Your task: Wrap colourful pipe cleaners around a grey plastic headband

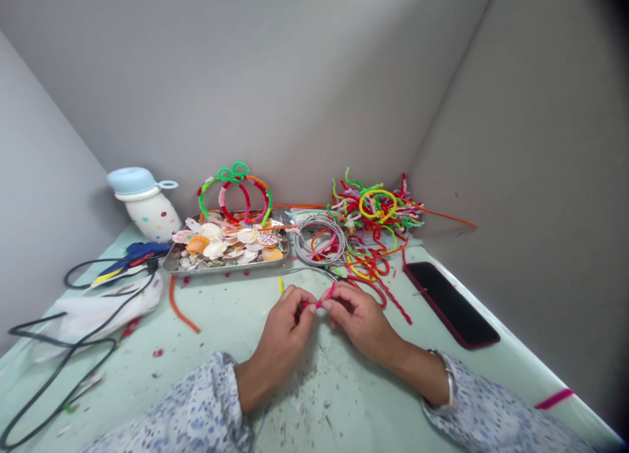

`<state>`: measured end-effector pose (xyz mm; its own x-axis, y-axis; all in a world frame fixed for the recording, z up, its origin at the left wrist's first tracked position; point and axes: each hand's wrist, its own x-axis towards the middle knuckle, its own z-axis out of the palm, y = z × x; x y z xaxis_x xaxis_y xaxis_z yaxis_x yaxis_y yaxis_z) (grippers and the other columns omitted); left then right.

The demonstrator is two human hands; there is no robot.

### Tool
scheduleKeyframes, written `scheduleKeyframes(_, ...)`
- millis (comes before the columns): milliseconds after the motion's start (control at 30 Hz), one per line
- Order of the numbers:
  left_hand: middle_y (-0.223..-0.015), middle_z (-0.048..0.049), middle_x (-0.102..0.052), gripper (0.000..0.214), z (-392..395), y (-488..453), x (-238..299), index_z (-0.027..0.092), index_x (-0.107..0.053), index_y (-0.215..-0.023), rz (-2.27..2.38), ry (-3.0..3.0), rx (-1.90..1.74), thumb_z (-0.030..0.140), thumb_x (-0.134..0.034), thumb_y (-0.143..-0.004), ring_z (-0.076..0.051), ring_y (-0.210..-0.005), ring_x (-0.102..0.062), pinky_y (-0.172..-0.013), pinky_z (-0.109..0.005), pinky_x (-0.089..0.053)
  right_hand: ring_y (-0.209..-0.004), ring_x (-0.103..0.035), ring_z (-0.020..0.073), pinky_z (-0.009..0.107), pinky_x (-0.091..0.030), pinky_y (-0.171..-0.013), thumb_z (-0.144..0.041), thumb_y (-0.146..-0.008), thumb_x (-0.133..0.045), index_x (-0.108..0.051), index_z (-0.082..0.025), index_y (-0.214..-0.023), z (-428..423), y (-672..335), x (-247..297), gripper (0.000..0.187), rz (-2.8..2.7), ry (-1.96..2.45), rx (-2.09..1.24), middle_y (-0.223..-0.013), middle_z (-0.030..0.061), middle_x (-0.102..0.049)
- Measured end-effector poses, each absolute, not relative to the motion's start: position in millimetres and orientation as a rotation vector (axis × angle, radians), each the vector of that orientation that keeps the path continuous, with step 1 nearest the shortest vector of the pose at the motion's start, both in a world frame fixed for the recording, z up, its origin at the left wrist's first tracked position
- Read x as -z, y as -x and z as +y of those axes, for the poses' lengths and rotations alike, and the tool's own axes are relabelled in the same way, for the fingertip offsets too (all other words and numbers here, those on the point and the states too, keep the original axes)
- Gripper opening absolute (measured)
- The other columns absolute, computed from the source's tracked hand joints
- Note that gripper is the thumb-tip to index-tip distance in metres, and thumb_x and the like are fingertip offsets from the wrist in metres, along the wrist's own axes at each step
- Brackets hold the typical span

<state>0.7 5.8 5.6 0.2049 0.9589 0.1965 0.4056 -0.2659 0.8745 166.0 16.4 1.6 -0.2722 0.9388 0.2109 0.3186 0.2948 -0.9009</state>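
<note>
Above the middle of the table, my left hand (282, 328) and my right hand (363, 323) meet fingertip to fingertip. Both are closed in a pinch on a bright pink pipe cleaner (332, 289). One end of it sticks up past my right fingers; most of the rest is covered by my fingers. A short yellow piece (280, 284) shows just beyond my left hand. Behind my hands lies a coil of grey wire (298, 243), beside a tangled heap of coloured pipe cleaners (363, 204).
A metal tray (226, 267) holds shells, with pipe-cleaner-wrapped hoops (270, 200) standing on it. At left are a white bottle (150, 214), a blue-handled tool (135, 255), a black cord (93, 341) and a white bag (142, 302). A phone (452, 305) lies near the right edge.
</note>
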Motion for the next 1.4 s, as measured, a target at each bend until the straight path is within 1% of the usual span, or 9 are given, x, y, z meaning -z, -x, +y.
scheduleKeyframes(100, -0.078, -0.0019, -0.054, 0.017, 5.6, -0.3, -5.2, 0.018, -0.057, -0.081, 1.272, -1.801, -1.018, 0.025, -0.042, -0.087, -0.016, -0.074, -0.050, -0.065, -0.027, -0.037, -0.056, -0.051, 0.0099, 0.022, -0.040, -0.055, -0.032, -0.089, -0.050, -0.057, -0.017, -0.074, 16.3, -165.9, -2.5, 0.022, -1.744, 1.151, -1.042, -0.063, -0.0029, -0.052)
scheduleKeyframes(300, -0.077, -0.0014, -0.053, 0.017, 5.0, 0.3, -2.9, 0.017, -0.057, -0.080, 1.270, -1.834, -1.020, 0.024, -0.043, -0.087, -0.015, -0.070, -0.048, -0.062, -0.026, -0.036, -0.055, -0.051, 0.0098, 0.021, -0.040, -0.055, -0.033, -0.089, -0.050, -0.056, -0.017, -0.073, 16.7, -165.8, -2.7, 0.023, -1.700, 1.148, -1.140, -0.058, -0.0035, -0.053)
scheduleKeyframes(467, -0.074, 0.0008, -0.049, 0.011, 5.4, -0.8, 0.8, 0.017, -0.055, -0.080, 1.305, -1.792, -1.005, 0.028, -0.051, -0.082, -0.011, -0.060, -0.044, -0.055, -0.024, -0.033, -0.052, -0.049, 0.0088, 0.021, -0.039, -0.052, -0.034, -0.088, -0.051, -0.055, -0.017, -0.072, 17.0, -165.7, -1.6, 0.024, -1.635, 1.111, -1.244, -0.056, -0.0041, -0.052)
scheduleKeyframes(600, -0.073, 0.0013, -0.049, 0.011, 5.8, -2.1, 1.4, 0.017, -0.055, -0.080, 1.315, -1.764, -1.009, 0.028, -0.054, -0.080, -0.011, -0.058, -0.043, -0.054, -0.023, -0.033, -0.052, -0.048, 0.0088, 0.020, -0.038, -0.049, -0.037, -0.089, -0.050, -0.056, -0.017, -0.080, 16.5, -165.6, -0.5, 0.023, -1.590, 1.098, -1.251, -0.058, -0.0039, -0.052)
scheduleKeyframes(833, -0.070, 0.0021, -0.048, 0.011, 5.7, -1.8, 1.1, 0.018, -0.054, -0.077, 1.304, -1.742, -1.037, 0.028, -0.055, -0.079, -0.010, -0.057, -0.043, -0.052, -0.022, -0.032, -0.051, -0.047, 0.0084, 0.020, -0.038, -0.051, -0.036, -0.089, -0.051, -0.054, -0.018, -0.074, 16.6, -165.6, 1.4, 0.024, -1.594, 1.096, -1.241, -0.056, -0.0046, -0.051)
scheduleKeyframes(1133, -0.069, 0.0025, -0.046, 0.013, 4.8, -1.6, 0.1, 0.017, -0.052, -0.073, 1.293, -1.764, -1.073, 0.028, -0.053, -0.081, -0.010, -0.058, -0.041, -0.053, -0.023, -0.032, -0.050, -0.047, 0.0086, 0.020, -0.037, -0.050, -0.041, -0.088, -0.051, -0.054, -0.018, -0.075, 16.2, -165.6, 5.1, 0.027, -1.586, 1.099, -1.283, -0.055, -0.0048, -0.050)
scheduleKeyframes(1333, -0.069, 0.0031, -0.044, 0.009, 3.7, -1.8, -2.2, 0.018, -0.048, -0.072, 1.303, -1.748, -1.080, 0.022, -0.051, -0.079, -0.010, -0.058, -0.040, -0.054, -0.022, -0.031, -0.048, -0.046, 0.0085, 0.020, -0.035, -0.047, -0.044, -0.092, -0.043, -0.055, -0.017, -0.075, 16.0, -166.1, 4.0, 0.034, -1.597, 1.078, -1.292, -0.053, -0.0033, -0.053)
scheduleKeyframes(1400, -0.068, 0.0034, -0.043, 0.009, 3.8, -1.8, -2.7, 0.018, -0.048, -0.071, 1.310, -1.742, -1.091, 0.020, -0.051, -0.078, -0.010, -0.058, -0.040, -0.053, -0.022, -0.031, -0.048, -0.047, 0.0087, 0.020, -0.036, -0.048, -0.043, -0.092, -0.042, -0.054, -0.017, -0.074, 15.3, -166.0, 3.4, 0.034, -1.605, 1.066, -1.295, -0.053, -0.0032, -0.053)
